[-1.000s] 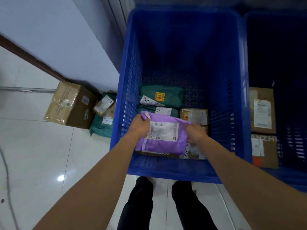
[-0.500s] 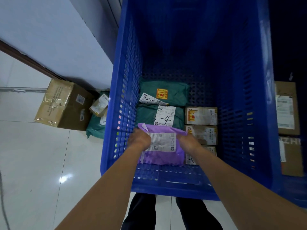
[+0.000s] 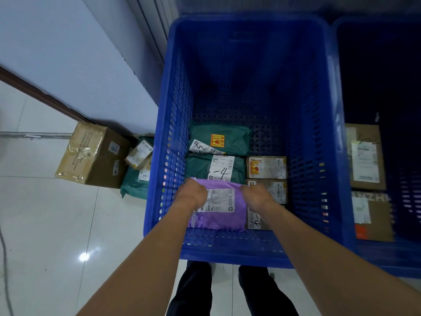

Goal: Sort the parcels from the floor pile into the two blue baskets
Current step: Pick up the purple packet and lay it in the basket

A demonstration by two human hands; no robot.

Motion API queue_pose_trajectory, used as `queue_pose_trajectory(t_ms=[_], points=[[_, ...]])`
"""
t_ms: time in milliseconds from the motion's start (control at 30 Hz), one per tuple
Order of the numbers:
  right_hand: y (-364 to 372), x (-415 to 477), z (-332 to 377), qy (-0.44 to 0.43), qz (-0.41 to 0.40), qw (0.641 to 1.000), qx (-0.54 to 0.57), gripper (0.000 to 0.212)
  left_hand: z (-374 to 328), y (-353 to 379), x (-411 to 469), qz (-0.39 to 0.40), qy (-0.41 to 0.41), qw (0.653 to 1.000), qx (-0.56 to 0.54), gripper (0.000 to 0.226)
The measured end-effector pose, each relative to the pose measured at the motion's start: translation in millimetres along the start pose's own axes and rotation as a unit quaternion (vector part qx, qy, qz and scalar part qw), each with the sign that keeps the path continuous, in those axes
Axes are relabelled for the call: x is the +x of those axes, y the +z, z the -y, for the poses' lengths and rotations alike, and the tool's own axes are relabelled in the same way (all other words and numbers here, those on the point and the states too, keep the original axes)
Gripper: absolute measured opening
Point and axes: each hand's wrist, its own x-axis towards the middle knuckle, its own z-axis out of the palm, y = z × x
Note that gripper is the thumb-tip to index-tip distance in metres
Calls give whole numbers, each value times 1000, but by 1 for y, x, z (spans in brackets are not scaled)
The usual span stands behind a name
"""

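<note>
1. At the left of the frame, three parcels are seen unsorted on the floor by the wall: a large taped cardboard box [image 3: 91,156], a small carton [image 3: 139,153] leaning beside it, and a green poly bag [image 3: 134,184] under the carton.
2. In the centre, the left blue basket [image 3: 175,124] is partly filled. Two green mailers [image 3: 218,139] lie at the far left of its bottom, with small cardboard boxes [image 3: 266,167] in a column to their right.
3. The purple mailer [image 3: 221,215] is placed label-up at the near left of this basket's bottom, just in front of the green mailers. Whether it is fully set down cannot be told.
4. The left hand [image 3: 191,193] has its grip closed on the mailer's upper left corner, and the right hand [image 3: 255,195] on its upper right corner.
5. At the right edge, two cardboard parcels [image 3: 364,156] are seen in the right blue basket [image 3: 391,265].
6. The sorting is judged well advanced: the purple mailer is yet to be released, and the three floor parcels are yet to be sorted.
</note>
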Motion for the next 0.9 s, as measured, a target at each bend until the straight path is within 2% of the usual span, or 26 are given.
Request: queue_pose_trajectory(t_ms=[100,267,433,633,733,900], points=[[-12,-19,8,-10,5,1000,-15,61,-10,-9,-27,11,20,1000,11,54],[-38,-65,17,-35,24,998,-35,66,-30,-30,-93,11,49,999,16,62],[-67,-125,28,-92,47,991,-83,32,-38,-55,-156,-11,68,997,-41,54],[-81,-193,41,-132,65,975,-168,31,-40,-88,-228,-50,73,990,-108,57],[-75,-223,55,-161,62,964,-204,26,-30,-105,-252,-75,81,986,-126,53],[-42,-261,85,-197,53,951,-234,31,11,-144,-269,-113,90,979,-144,42]])
